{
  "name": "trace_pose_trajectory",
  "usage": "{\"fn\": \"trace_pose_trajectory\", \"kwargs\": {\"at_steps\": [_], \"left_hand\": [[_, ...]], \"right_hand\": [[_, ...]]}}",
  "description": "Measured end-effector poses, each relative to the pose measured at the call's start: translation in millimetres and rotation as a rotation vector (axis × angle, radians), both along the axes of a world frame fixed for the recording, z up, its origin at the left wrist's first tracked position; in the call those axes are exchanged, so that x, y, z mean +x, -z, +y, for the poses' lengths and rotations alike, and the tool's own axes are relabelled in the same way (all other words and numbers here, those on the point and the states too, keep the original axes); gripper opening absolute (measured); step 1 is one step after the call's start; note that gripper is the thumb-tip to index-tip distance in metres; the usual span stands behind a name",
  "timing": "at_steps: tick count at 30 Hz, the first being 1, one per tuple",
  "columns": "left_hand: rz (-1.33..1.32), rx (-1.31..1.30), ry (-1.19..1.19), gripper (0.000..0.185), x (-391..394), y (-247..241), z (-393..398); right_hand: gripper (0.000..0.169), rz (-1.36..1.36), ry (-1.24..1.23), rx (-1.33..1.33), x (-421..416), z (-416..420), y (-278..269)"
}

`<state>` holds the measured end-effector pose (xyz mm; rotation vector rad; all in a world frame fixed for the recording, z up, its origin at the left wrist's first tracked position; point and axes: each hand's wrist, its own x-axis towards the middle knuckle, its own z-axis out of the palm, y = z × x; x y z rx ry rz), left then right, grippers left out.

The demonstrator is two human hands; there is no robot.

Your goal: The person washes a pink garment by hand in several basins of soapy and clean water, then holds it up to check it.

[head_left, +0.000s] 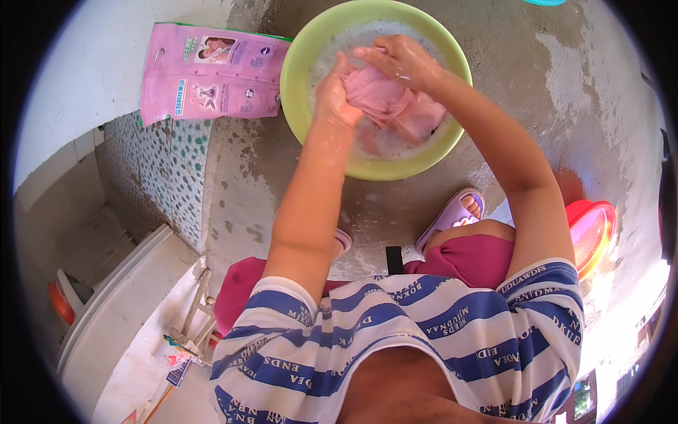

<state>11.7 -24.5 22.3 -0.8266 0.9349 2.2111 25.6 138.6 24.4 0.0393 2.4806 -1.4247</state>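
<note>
A light green plastic basin (296, 100) on the floor holds foamy water and a wet pink cloth (378, 93). My left hand (336, 93) grips the bunched cloth from its left side, palm turned towards it. Over the basin's upper middle, my right hand (400, 58) has its fingers closed on the upper end of the same cloth, with the index finger partly extended. The cloth's lower part hangs down to the suds on the right, inside the rim. Foam clings to the basin's inner wall.
A pink printed detergent bag (212, 74) lies against the basin's left side. Wet concrete floor (508, 74) surrounds the basin. A red plastic basin (590, 233) stands beside my right arm. At left are a pebble-patterned tiled wall (185, 159) and a white ledge (137, 286).
</note>
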Motion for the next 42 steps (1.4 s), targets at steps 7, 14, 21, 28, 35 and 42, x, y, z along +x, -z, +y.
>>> {"fn": "trace_pose_trajectory", "kwargs": {"at_steps": [7, 14, 21, 28, 35, 42], "left_hand": [[0.296, -0.357, -0.113, 0.033, -63.8, 3.0, -33.0], [0.641, -0.618, 0.065, 0.035, -25.5, -2.3, -0.4], [0.598, -0.178, 0.376, 0.058, 49.3, 23.5, 7.6], [0.615, -0.388, 0.691, 0.037, 20.2, -7.9, -34.4], [0.662, 0.020, 0.551, 0.025, 10.0, -0.2, -81.8], [0.316, -0.582, -0.065, 0.030, 11.8, 61.1, -27.9]], "right_hand": [[0.023, -0.271, -0.304, 0.062, 11.0, 63.7, -54.8], [0.021, 0.055, 0.047, -0.360, 11.7, 66.9, -93.9], [0.036, -0.006, -0.003, -0.781, 22.3, 74.3, -88.6], [0.028, 0.060, 0.150, -0.474, 24.7, 83.7, -104.1], [0.012, 0.081, 0.034, -0.763, 13.5, 75.7, -66.9], [0.045, 0.325, 0.344, 0.054, -12.5, 5.9, 48.6]]}}
